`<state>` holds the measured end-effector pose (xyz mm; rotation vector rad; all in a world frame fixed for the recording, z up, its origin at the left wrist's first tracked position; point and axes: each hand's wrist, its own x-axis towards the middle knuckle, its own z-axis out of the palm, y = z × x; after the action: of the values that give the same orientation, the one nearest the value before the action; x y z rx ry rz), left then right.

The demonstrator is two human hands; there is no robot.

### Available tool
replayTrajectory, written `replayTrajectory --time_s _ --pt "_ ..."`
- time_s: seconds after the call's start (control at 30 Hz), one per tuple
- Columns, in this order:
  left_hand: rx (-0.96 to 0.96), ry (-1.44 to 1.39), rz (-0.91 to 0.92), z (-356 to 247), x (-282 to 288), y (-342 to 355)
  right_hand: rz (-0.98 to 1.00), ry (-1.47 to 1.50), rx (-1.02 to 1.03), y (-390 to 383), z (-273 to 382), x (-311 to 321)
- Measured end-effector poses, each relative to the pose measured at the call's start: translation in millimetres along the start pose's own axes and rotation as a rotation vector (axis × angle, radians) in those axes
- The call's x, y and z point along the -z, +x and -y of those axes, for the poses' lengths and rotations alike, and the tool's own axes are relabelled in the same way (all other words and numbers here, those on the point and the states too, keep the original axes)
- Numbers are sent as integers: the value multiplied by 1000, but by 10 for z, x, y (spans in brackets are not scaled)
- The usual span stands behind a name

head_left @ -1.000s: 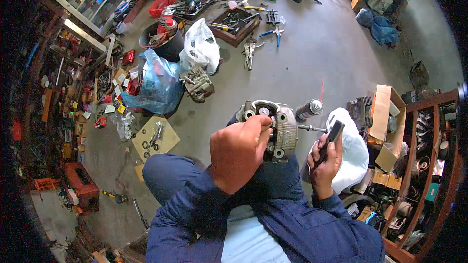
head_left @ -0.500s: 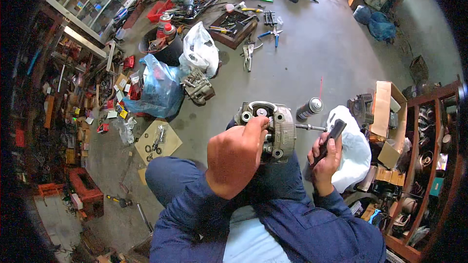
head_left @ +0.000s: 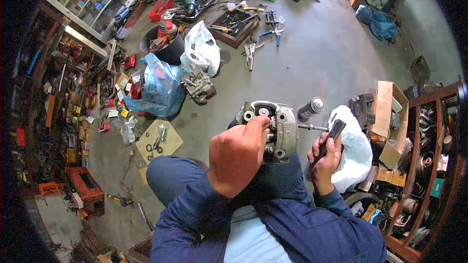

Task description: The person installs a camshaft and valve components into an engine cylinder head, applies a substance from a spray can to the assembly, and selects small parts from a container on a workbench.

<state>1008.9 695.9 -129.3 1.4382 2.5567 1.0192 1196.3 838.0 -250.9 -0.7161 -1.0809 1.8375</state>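
A grey metal engine cylinder head (head_left: 286, 134), with round bores and finned edges, rests over my thigh. My left hand (head_left: 236, 158) is closed on its near left side, index finger laid across the opening; the thumb and other fingertips are largely hidden. My right hand (head_left: 325, 161) is wrapped round the black handle of a wrench-like tool (head_left: 336, 129). From that handle a thin steel shaft (head_left: 312, 127) runs left to the right side of the cylinder head. Whether its tip sits inside a hole cannot be made out.
Just beyond the tool stands a spray can (head_left: 311, 108) with a red straw, near a white plastic bag (head_left: 352, 151). A cardboard box (head_left: 382, 109) lies right. Ahead are a wooden tool tray (head_left: 236, 43), locking pliers (head_left: 250, 56) and another engine part (head_left: 200, 87). Small parts lie on cardboard (head_left: 170, 143).
The view has shifted very slightly. Both hands, the cylinder head and the tool keep nearly the same positions relative to each other.
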Motion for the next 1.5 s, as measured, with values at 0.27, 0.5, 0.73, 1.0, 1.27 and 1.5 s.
replayTrajectory --time_s 0.27,0.5,0.73,1.0,1.27,1.5 --pt "-27 2 1 -5 20 21 -1 4 -28 6 19 -25" --pt "-35 -120 40 85 12 44 21 -17 -65 -21 115 -69" --pt "-20 -86 41 82 26 44 69 -51 -82 -59 81 -84" --pt "-54 -15 48 40 57 143 83 -37 -56 -52 91 -128" --pt "-83 -141 28 63 141 252 -15 -404 -167 282 -632 459" --pt "210 -495 -179 506 460 79 300 -1184 86 629 -2081 1502"
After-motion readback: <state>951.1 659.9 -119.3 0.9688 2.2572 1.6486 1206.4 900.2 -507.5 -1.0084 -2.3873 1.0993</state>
